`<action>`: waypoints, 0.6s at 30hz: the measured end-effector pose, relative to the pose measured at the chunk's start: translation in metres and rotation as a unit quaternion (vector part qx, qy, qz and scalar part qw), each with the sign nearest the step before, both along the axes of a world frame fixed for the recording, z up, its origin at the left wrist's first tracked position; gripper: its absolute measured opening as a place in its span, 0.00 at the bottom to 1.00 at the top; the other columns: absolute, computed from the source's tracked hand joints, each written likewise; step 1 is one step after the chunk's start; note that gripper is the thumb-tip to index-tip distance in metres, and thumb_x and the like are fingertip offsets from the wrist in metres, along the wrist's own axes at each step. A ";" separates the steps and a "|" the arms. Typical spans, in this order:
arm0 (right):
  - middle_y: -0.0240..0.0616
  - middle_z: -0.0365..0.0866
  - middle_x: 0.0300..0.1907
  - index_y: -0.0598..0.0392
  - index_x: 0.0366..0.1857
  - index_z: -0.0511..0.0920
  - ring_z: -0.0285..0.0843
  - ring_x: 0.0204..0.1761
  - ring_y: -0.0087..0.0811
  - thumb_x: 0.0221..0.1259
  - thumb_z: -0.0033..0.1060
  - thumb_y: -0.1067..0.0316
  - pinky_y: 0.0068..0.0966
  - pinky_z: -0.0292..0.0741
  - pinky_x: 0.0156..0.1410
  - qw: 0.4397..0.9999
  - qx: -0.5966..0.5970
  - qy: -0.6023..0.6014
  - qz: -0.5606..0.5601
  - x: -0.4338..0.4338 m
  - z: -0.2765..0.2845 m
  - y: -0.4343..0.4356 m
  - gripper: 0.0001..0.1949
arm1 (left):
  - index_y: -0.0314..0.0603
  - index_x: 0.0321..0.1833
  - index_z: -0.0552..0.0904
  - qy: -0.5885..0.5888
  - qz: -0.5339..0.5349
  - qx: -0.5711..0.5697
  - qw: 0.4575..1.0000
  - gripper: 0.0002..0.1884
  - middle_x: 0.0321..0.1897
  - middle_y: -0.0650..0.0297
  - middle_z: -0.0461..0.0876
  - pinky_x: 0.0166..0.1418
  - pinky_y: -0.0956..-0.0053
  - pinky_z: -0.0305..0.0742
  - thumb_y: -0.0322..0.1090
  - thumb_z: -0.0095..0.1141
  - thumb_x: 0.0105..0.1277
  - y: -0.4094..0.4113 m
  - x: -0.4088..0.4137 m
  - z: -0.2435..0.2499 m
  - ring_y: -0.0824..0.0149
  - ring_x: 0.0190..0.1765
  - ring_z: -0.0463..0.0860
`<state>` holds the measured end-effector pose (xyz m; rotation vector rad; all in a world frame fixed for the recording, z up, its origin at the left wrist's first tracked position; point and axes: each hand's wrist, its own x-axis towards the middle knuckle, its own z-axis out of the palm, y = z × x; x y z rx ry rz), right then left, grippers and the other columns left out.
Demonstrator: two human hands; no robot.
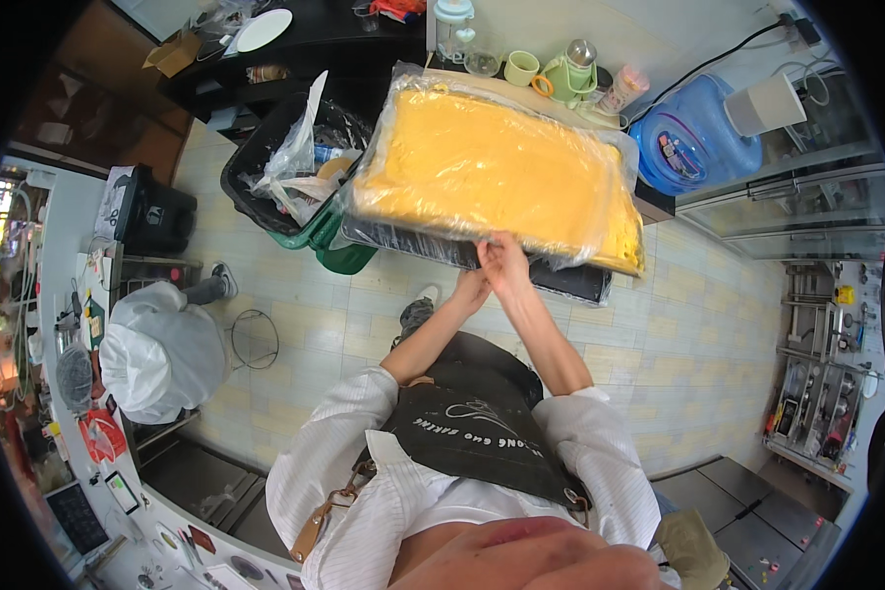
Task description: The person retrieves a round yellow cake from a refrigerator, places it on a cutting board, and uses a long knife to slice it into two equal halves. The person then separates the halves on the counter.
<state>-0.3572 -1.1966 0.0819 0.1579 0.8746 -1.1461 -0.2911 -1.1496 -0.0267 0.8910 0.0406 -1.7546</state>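
A large yellow sheet, perhaps sponge cake, (494, 169) lies in front of me under clear plastic film (383, 155). Beneath its near edge shows a black tray (420, 245), also wrapped in film. My right hand (505, 262) is at the near edge of the film, with its fingertips bent against it. Just left of it and lower, my left hand (472, 289) is close to the tray's edge; its fingers are partly hidden, so whether it grips anything cannot be told.
An open bin with a black liner (243, 177) and green body stands left of the tray. Cups and a green flask (564, 80) line the back shelf beside a blue water bottle (697, 136). A person in white (162, 354) is at the left counter, near a wire ring (254, 339).
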 end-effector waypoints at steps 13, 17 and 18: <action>0.37 0.81 0.38 0.60 0.43 0.76 0.81 0.41 0.30 0.62 0.64 0.77 0.29 0.81 0.51 0.999 0.015 -0.009 0.046 0.013 -0.032 0.084 0.08 | 0.33 0.62 0.72 -0.069 -0.120 -0.015 0.990 0.16 0.58 0.52 0.79 0.62 0.63 0.81 0.28 0.51 0.73 0.008 0.036 -0.016 0.57 0.59 0.82; 0.41 0.84 0.44 0.64 0.49 0.77 0.84 0.45 0.33 0.66 0.62 0.74 0.29 0.82 0.57 0.995 -0.004 0.034 0.094 0.013 -0.031 0.050 0.11 | 0.33 0.62 0.72 -0.064 -0.146 -0.007 0.987 0.17 0.58 0.52 0.79 0.62 0.63 0.81 0.29 0.52 0.73 -0.002 0.037 -0.017 0.57 0.59 0.82; 0.43 0.84 0.46 0.65 0.50 0.77 0.84 0.46 0.34 0.68 0.61 0.73 0.29 0.82 0.58 0.989 -0.023 0.046 0.138 0.010 -0.028 0.044 0.11 | 0.33 0.62 0.72 -0.062 -0.154 -0.004 0.986 0.17 0.58 0.52 0.79 0.63 0.63 0.81 0.29 0.52 0.73 -0.006 0.037 -0.018 0.57 0.59 0.82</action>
